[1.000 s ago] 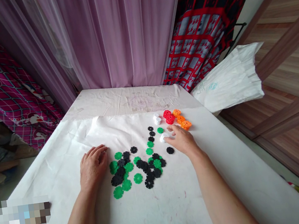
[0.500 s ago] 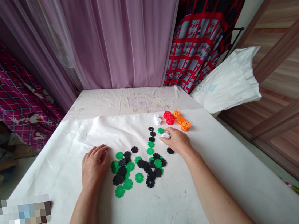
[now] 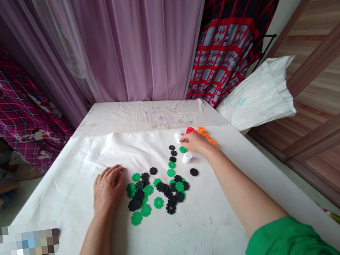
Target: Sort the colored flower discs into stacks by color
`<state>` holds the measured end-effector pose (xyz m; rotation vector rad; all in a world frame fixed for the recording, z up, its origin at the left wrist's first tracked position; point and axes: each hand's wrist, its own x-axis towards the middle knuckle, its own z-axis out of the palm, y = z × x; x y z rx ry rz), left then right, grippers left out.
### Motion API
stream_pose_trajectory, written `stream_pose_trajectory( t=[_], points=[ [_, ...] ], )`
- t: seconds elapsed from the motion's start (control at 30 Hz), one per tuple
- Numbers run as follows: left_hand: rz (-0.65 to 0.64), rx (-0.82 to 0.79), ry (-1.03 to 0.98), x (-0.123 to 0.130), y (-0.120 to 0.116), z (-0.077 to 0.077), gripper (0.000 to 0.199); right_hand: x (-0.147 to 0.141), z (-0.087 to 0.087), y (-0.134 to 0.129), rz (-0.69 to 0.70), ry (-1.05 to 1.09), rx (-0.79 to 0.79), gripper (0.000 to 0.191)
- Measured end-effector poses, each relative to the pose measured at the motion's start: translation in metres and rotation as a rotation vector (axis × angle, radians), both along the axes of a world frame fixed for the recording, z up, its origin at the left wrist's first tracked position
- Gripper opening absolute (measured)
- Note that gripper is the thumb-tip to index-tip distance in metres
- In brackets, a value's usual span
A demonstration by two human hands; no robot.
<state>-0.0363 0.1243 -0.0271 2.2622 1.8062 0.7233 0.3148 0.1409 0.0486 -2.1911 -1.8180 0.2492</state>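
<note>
My left hand point(image 3: 107, 190) rests palm down on the white tabletop, fingers slightly bent and apart, holding nothing. It lies just left of a loose pile of green discs point(image 3: 145, 209) and black notched discs point(image 3: 136, 202). My right hand point(image 3: 195, 141) reaches to the far side, thumb and fingertips closed at the right edge of a white disc cluster point(image 3: 178, 136). A second white disc cluster point(image 3: 187, 157) lies nearer, below that hand. Beside the fingers are a single green disc point(image 3: 182, 149) and a red disc cluster point(image 3: 190, 130), partly hidden by the hand.
Orange disc clusters point(image 3: 201, 130) sit right of the red one. A short row of black discs point(image 3: 172, 153) and green discs point(image 3: 171, 172) runs toward the pile. One black disc point(image 3: 194, 172) lies apart. A white bag point(image 3: 259, 94) stands at the table's right edge.
My right hand has let go of the nearer white cluster, now on the table, and moved away from me to the farther white one. My left hand has stayed put.
</note>
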Motion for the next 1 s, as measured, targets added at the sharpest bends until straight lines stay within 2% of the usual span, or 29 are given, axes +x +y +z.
stream_pose_trajectory(
  t=[0.13, 0.23, 0.47, 0.57, 0.63, 0.73, 0.87, 1.0],
  points=[
    [0.002, -0.008, 0.001, 0.001, -0.001, 0.002, 0.04, -0.031, 0.01, 0.002, 0.218, -0.286, -0.241, 0.045],
    [0.001, 0.004, -0.005, 0.002, -0.001, 0.003, 0.039, -0.047, 0.011, 0.009, 0.277, -0.427, -0.34, 0.039],
    [0.011, 0.006, -0.01, 0.001, -0.001, 0.001, 0.038, -0.063, 0.004, 0.019, 0.255, -0.421, -0.403, 0.03],
    [0.013, 0.008, -0.011, 0.001, -0.001, 0.0, 0.038, -0.065, 0.004, 0.015, 0.3, -0.352, -0.413, 0.032],
    [0.011, 0.011, -0.014, 0.001, -0.001, 0.0, 0.038, -0.059, 0.007, 0.013, 0.315, -0.239, -0.353, 0.035],
    [0.01, 0.012, -0.017, 0.002, -0.001, 0.0, 0.038, -0.035, 0.016, 0.009, 0.157, -0.07, -0.2, 0.031],
    [0.016, 0.018, -0.016, 0.002, -0.001, 0.0, 0.038, 0.0, 0.019, -0.01, -0.068, 0.021, -0.121, 0.018],
    [0.018, -0.003, -0.008, 0.002, 0.0, 0.0, 0.039, 0.019, -0.009, -0.039, -0.134, 0.322, -0.038, 0.054]
  ],
)
